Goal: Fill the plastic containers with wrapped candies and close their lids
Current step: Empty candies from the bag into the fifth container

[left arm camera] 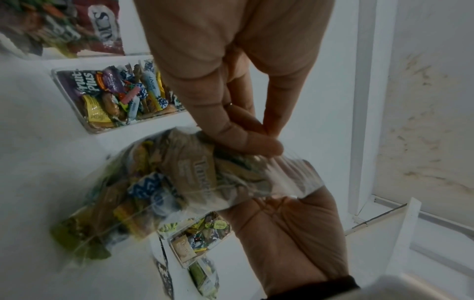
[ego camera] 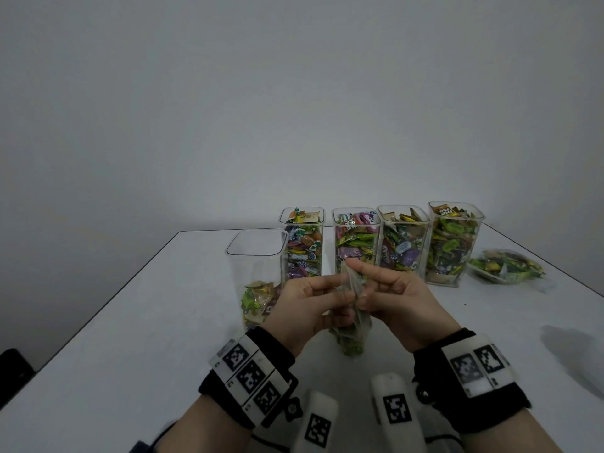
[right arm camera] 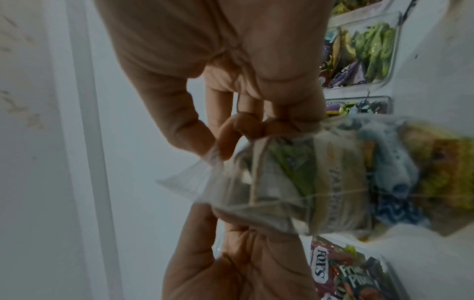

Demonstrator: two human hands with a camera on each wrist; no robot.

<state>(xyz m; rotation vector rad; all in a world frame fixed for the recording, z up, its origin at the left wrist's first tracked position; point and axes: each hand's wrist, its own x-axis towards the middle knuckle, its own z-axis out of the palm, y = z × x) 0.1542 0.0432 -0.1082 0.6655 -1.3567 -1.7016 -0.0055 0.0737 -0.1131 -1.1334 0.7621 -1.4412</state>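
You are opening a clear bag of candies (ego camera: 351,317) held up between both hands over the table (ego camera: 130,322), so work the mouth apart evenly: pull the two film layers straight away from each other near the seal rather than tugging one corner, and keep the bag's weight hanging below your grip so nothing spills before you reach a container. Your left hand (ego camera: 307,305) pinches one side of the bag's top edge, thumb against curled fingers, and your right hand (ego camera: 395,299) pinches the opposite side, its index finger sticking out straight while the others close on the plastic; neither hand is loose. The wrist views show the film bunched and stretched between the two pinches, but the blur hides whether the mouth is already parted. When it does open, I would tip it over the nearly empty container (ego camera: 256,276) at the left end of the row, which holds only a shallow layer of candies at its bottom and stands just beside your left hand. The four filled containers (ego camera: 382,243) behind your hands look full to the rim and carry no lids; no lids show in any view. A second bag of candies (ego camera: 506,266) lies on the table to the right, well apart from your hands, ready for later.
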